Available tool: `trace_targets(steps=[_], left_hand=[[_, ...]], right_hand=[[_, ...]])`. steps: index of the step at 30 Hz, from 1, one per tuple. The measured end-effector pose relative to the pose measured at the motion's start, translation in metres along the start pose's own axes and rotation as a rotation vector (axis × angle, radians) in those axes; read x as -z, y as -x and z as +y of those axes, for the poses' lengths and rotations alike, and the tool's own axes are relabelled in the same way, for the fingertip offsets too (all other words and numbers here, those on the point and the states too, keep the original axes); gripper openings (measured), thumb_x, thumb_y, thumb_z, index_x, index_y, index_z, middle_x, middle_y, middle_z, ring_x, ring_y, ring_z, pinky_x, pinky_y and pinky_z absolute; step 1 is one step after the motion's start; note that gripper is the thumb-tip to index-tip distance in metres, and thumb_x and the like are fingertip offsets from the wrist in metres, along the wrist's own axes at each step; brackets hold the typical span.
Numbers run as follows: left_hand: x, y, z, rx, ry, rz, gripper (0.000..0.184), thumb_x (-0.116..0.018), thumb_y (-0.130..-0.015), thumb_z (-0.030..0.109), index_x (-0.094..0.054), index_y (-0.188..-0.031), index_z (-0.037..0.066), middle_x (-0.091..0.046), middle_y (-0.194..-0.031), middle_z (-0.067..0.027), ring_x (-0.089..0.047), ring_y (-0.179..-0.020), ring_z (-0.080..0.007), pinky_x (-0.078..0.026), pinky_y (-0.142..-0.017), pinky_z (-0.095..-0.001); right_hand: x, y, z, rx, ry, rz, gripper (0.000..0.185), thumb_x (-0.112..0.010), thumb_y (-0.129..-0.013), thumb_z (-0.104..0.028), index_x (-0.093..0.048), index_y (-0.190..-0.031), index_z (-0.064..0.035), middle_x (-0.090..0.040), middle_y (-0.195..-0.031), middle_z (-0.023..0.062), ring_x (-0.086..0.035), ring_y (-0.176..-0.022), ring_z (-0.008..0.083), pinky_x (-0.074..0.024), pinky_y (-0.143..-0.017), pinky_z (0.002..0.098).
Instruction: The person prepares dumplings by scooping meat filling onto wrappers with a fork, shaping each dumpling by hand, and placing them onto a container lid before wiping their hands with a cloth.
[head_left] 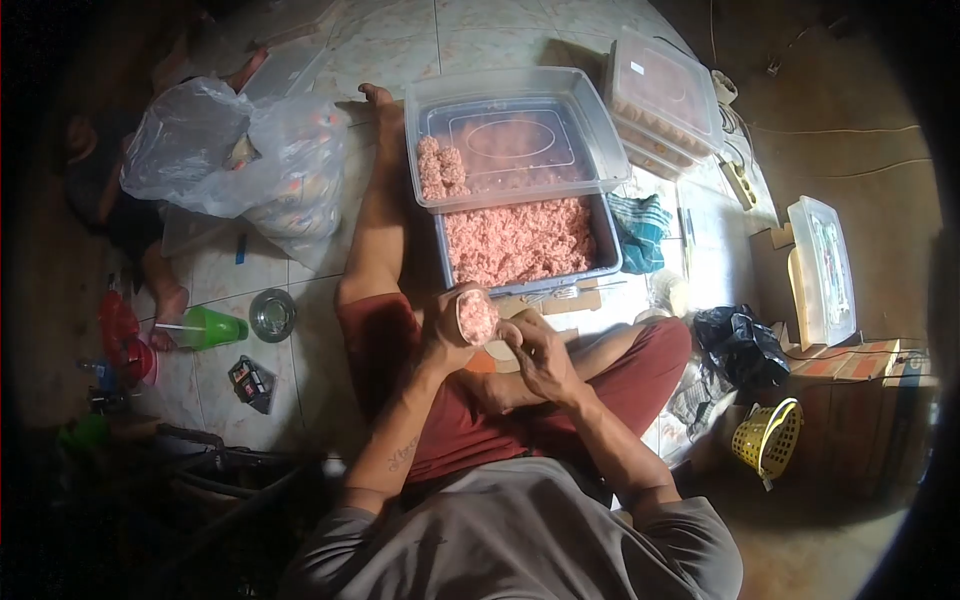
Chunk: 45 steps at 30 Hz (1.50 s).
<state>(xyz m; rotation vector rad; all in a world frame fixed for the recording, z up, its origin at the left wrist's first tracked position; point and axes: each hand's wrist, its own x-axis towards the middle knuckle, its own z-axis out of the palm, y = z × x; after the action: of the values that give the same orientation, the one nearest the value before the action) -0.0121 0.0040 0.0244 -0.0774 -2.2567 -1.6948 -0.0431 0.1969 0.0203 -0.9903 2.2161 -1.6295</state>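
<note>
Close above our crossed legs, our left hand [446, 326] is wrapped around a small rounded cup [477, 318], its mouth turned up toward us and packed with pink, crumbly mixture. Our right hand [545, 365] is just beside that grip, thumb and fingers drawn together near the cup's rim; whether they pinch anything small, we cannot tell.

Beyond the left grip sits a blue-grey tub [609, 250] holding a broad bed of loose pink mixture [520, 243]. Farther out, a clear plastic bin [590, 187] overlaps the tub's far part, with a few rough pink clumps [440, 168] in its left side. To the right of the tub, a green checked cloth [641, 232] lies against or very near it. Well to the left of the grip, a glass dish [272, 315] and a green cup [215, 327] stand on the tiled floor [320, 345].

As we judge it, tilting the small cup too far could drop crumbs on our red trousers [450, 440], since both hands are short of the tub. Squeezing hard might crack the packed mixture, and a knock from our knee or forearm could shift the overlapping bin.
</note>
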Motion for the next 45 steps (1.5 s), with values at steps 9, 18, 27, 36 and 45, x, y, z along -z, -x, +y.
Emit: trace_targets(steps=[9,18,27,36,45], left_hand=[[-0.002,0.018,-0.035,0.046,0.066,0.185,0.05,-0.092,-0.072,0.016,-0.059,-0.108,0.005,-0.063,-0.097,-0.0068,-0.063,-0.087,-0.0181,-0.052,-0.08,-0.0323],[0.003,-0.005,0.007,0.238,0.036,0.294,0.026,-0.08,-0.075,0.006,-0.061,-0.092,0.003,-0.063,-0.084,-0.0049,-0.061,-0.077,-0.0151,-0.051,-0.07,-0.0328],[0.009,-0.011,0.011,-0.01,0.202,0.08,0.047,-0.093,-0.072,0.018,-0.058,-0.1,0.004,-0.059,-0.086,-0.0009,-0.054,-0.078,-0.0093,-0.048,-0.073,-0.0246],[0.006,-0.014,0.035,0.15,0.455,0.124,0.046,-0.091,-0.074,0.015,-0.061,-0.107,0.003,-0.057,-0.083,0.0015,-0.055,-0.077,-0.0077,-0.049,-0.074,-0.024],[0.008,-0.01,0.028,0.104,0.169,-0.046,0.041,-0.092,-0.073,0.021,-0.061,-0.092,0.004,-0.065,-0.083,-0.0025,-0.062,-0.076,-0.0106,-0.052,-0.07,-0.0267]], right_hand=[[0.006,0.019,0.013,-0.511,-0.613,-0.084,0.019,-0.057,-0.101,-0.006,-0.067,-0.116,0.0016,-0.056,-0.089,0.0085,-0.051,-0.076,0.0179,-0.0427,-0.07,0.0299],[0.015,0.006,-0.007,-0.182,-0.027,0.149,0.022,-0.053,-0.1,0.0,-0.065,-0.118,0.0035,-0.059,-0.087,0.0068,-0.059,-0.085,0.0216,-0.047,-0.08,0.0297],[-0.006,0.022,0.004,-0.444,-0.671,-0.056,0.022,-0.055,-0.104,-0.009,-0.067,-0.12,0.0004,-0.049,-0.084,-0.0017,-0.043,-0.072,0.0094,-0.0381,-0.066,0.0247],[0.021,0.008,-0.019,-0.184,0.055,0.062,0.02,-0.056,-0.1,-0.003,-0.067,-0.117,0.0012,-0.053,-0.086,0.0073,-0.05,-0.074,0.0188,-0.0412,-0.068,0.0292],[-0.017,0.021,-0.009,-0.243,-0.412,0.119,0.018,-0.054,-0.1,0.0,-0.067,-0.112,0.0032,-0.049,-0.088,0.0046,-0.047,-0.075,0.0149,-0.0391,-0.067,0.026]])
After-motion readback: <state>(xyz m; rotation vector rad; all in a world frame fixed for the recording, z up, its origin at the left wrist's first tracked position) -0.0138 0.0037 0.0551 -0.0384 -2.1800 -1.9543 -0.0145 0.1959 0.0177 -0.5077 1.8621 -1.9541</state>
